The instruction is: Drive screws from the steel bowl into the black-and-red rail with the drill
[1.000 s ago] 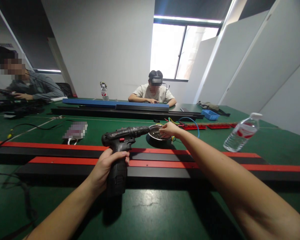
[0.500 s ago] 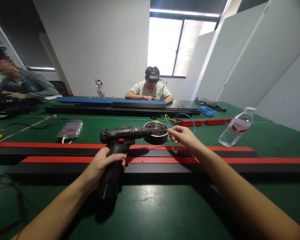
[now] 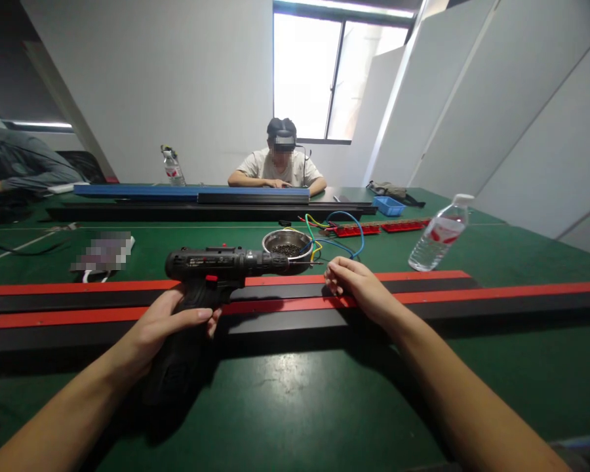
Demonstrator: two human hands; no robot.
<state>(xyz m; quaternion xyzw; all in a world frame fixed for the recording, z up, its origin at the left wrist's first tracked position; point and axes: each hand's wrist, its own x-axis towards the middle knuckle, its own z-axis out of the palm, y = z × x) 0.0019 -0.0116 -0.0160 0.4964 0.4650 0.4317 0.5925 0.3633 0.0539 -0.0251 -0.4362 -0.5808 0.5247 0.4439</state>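
A black, pistol-shaped drill (image 3: 206,263) is gripped by the left hand (image 3: 167,322), its thin bit (image 3: 302,263) aimed at three o'clock, where the right hand (image 3: 356,280) is curled, any hold indiscernible; a round metal bowl (image 3: 281,236) is set at the right hand's ten o'clock.

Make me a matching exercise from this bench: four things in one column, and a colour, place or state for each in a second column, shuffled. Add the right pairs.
Things:
1. Power drill
2. Metal bowl
3. Near bottle
4. Small basket

Descriptions:
A. Clear, with a white cap
B. Blue all over
C. Gripped in the person's left hand
D. Holding small dark pieces

Right pairs: 1-C, 2-D, 3-A, 4-B
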